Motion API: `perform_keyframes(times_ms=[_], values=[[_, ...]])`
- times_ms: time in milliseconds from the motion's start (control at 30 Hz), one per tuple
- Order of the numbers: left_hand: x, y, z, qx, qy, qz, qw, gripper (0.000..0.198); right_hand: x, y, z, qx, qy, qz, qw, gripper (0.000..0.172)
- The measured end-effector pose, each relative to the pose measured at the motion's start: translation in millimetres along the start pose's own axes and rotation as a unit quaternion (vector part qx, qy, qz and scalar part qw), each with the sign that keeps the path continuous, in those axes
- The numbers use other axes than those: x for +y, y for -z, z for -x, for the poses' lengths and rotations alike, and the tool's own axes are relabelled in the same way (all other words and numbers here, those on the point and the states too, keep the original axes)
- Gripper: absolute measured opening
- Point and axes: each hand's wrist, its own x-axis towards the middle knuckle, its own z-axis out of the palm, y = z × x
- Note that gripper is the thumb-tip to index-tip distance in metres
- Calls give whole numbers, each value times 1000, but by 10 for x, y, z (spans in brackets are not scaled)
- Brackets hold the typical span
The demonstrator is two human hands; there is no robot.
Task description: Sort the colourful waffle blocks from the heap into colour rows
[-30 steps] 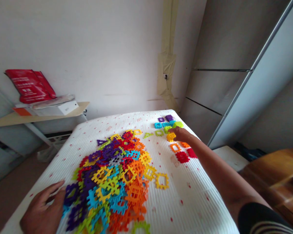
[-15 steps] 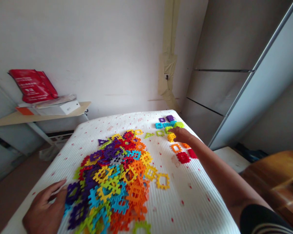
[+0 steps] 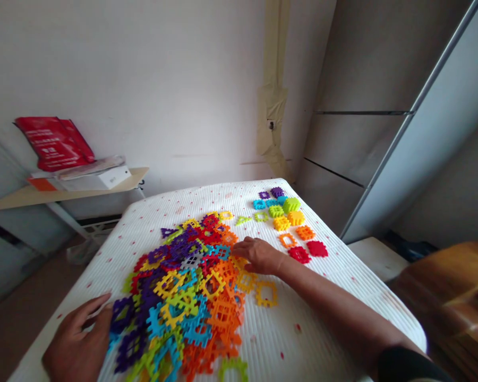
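Observation:
A heap of toothed plastic building tiles (image 3: 183,284) in purple, red, orange, yellow, blue and green lies on a white cloth-covered table (image 3: 314,313). My right hand (image 3: 258,255) is stretched over the heap's right edge, fingers out and pointing down at a yellow tile (image 3: 239,262). Whether the fingertips touch that tile cannot be made out. My left hand (image 3: 77,339) rests at the near left side, thumb and index finger apart, beside a purple tile (image 3: 122,314). A loose yellow square tile (image 3: 266,294) lies right of the heap.
On the far right of the table, tiles sit in colour groups: purple (image 3: 278,192), blue (image 3: 258,205), green (image 3: 291,205), yellow (image 3: 296,217), orange (image 3: 305,232) and red (image 3: 317,248). A side shelf (image 3: 8,197) holds a red bag (image 3: 53,142). A tall cabinet (image 3: 354,143) stands right.
My right hand has come back from the yellow stack to the heap's right edge, uncovering the yellow, orange and red stacks. My left hand has stayed nearly in place.

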Motion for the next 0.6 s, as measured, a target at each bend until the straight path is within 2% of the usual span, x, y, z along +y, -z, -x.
perform_keyframes(times_ms=[167, 367, 600], values=[[-25, -8, -25, 1, 9, 9, 1000, 43, 13, -56, -36, -14, 0, 16, 1000, 44], [-60, -34, -42, 13, -14, 13, 1000, 42, 74, -90, -36, -12, -8, 15, 1000, 49], [-72, -35, -46, 10, -16, 14, 1000, 42, 144, -55, -7, -4, -15, -30, 999, 52]])
